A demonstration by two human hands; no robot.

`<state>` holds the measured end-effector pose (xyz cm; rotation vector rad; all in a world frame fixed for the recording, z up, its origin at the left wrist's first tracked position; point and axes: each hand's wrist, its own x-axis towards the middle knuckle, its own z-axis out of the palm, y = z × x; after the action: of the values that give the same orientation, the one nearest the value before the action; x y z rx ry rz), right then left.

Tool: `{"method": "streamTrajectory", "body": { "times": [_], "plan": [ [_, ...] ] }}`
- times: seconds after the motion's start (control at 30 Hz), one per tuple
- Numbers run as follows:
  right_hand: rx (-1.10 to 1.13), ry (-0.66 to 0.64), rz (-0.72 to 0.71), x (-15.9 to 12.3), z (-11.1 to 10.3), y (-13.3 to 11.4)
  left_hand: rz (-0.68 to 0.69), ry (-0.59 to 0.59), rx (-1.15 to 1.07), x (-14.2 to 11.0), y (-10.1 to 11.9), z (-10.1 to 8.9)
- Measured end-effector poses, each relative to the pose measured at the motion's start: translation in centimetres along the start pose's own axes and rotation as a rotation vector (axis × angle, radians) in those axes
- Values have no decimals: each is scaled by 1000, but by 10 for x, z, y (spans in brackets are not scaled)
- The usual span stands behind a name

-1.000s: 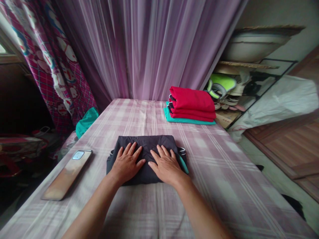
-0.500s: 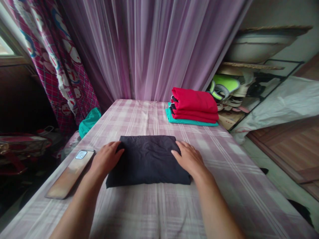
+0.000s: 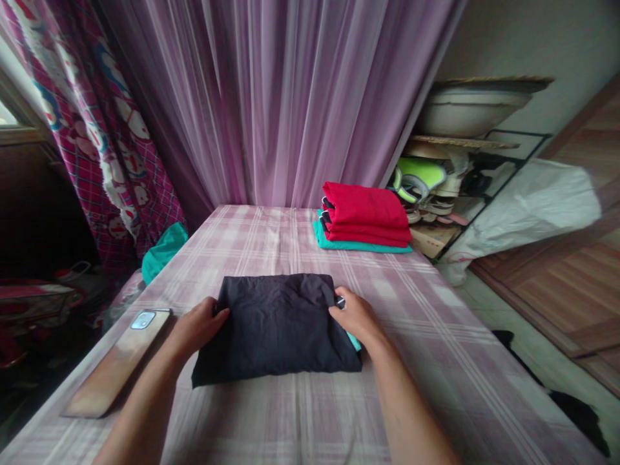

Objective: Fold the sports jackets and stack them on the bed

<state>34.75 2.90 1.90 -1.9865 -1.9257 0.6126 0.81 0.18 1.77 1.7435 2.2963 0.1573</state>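
A folded black garment (image 3: 281, 326) lies in front of me, with a bit of teal showing at its right edge. My left hand (image 3: 201, 326) grips its left side, thumb on top and fingers tucked at the edge. On the opposite side my right hand (image 3: 356, 314) pinches the edge, and a small black-and-white striped part shows by its fingers. The far edge of the garment looks slightly raised off the cloth. Beyond it, towards the right, sits a stack of folded red clothes (image 3: 365, 210) on top of a folded teal piece (image 3: 339, 242).
A phone (image 3: 116, 365) lies face down left of my left forearm. The plaid tablecloth (image 3: 261, 245) covers the table. Purple curtains (image 3: 276, 103) hang behind it. To the right stand a rack with shoes (image 3: 440, 203), a basin (image 3: 475, 110) and a white plastic bag (image 3: 537, 200).
Both hands have gone from lying on the garment's sides to gripping its edges. Its right side is lifted a little, exposing teal and striped parts. The camera view has shifted slightly.
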Motion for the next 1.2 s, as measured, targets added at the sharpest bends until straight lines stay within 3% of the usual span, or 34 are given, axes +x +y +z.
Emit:
{"method": "streamTrajectory", "body": {
  "times": [0.13,0.2,0.3,0.4,0.5,0.57,0.63,0.77,0.87,1.07,1.2],
  "plan": [
    [11,141,-30,5,-24,5,40,10,-147,-1,30,-7],
    [-21,232,17,15,-49,17,128,59,-242,8,60,-11],
    [-114,395,130,40,-90,47,261,129,-346,37,123,-11],
    [-175,524,239,65,-114,84,304,104,-411,66,180,4],
    [-178,494,297,76,-108,118,334,84,-420,74,201,31],
    [-175,428,283,74,-89,132,351,57,-414,68,191,50],
    [-169,424,224,67,-65,136,401,70,-420,55,167,67],
    [-183,588,102,42,-18,117,546,208,-454,27,112,85],
    [-201,639,-59,22,10,90,587,261,-415,4,84,87],
    [-211,481,-446,-7,42,52,628,296,-281,-40,48,77],
    [-189,422,-403,-8,44,50,577,333,-197,-52,25,72]
  ]
}}
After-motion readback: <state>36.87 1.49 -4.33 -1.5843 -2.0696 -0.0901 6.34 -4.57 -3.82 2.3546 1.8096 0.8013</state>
